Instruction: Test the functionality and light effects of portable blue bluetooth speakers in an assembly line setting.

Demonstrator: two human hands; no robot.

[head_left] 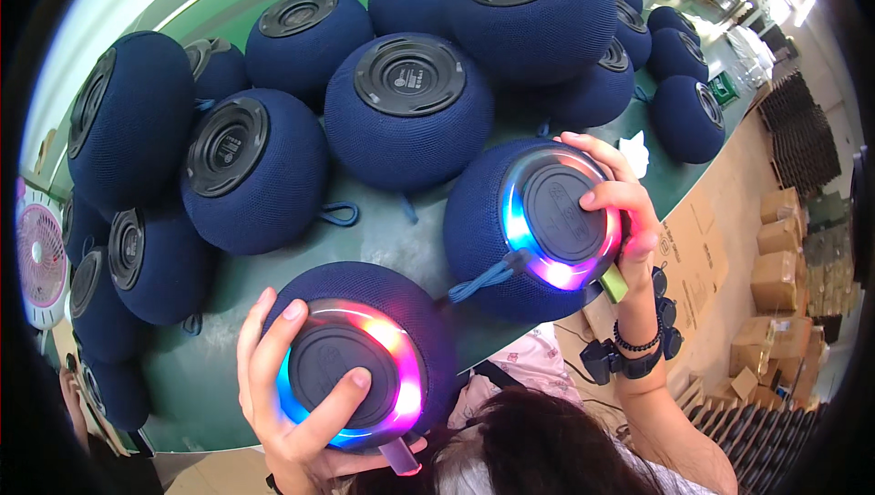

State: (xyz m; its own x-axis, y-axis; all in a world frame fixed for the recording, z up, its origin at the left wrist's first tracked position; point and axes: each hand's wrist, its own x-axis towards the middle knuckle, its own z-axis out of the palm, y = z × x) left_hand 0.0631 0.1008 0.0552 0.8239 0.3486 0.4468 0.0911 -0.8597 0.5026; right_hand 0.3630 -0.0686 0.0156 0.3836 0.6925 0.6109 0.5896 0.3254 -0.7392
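Two round navy fabric speakers rest on the green table, each with a glowing multicolour ring round a black button panel. My left hand (290, 431) is wrapped round the rim of the nearer speaker (433, 317), its thumb on the panel. A small purple stick (399, 457) juts from that speaker's lower edge. To the right, my right hand (629, 208) grips the other lit speaker (474, 221), with a finger or thumb touching its panel. A light green stick (613, 283) pokes out below that hand. A blue cord loop (483, 281) hangs from this speaker.
Several unlit navy speakers (410, 130) crowd the far and left parts of the green table (374, 235), black bases showing. A white crumpled tissue (635, 155) lies at right. Beyond are cardboard boxes (775, 290), stacked black trays (800, 126) and a pink fan (42, 253). Another person's hand (71, 390) shows at far left.
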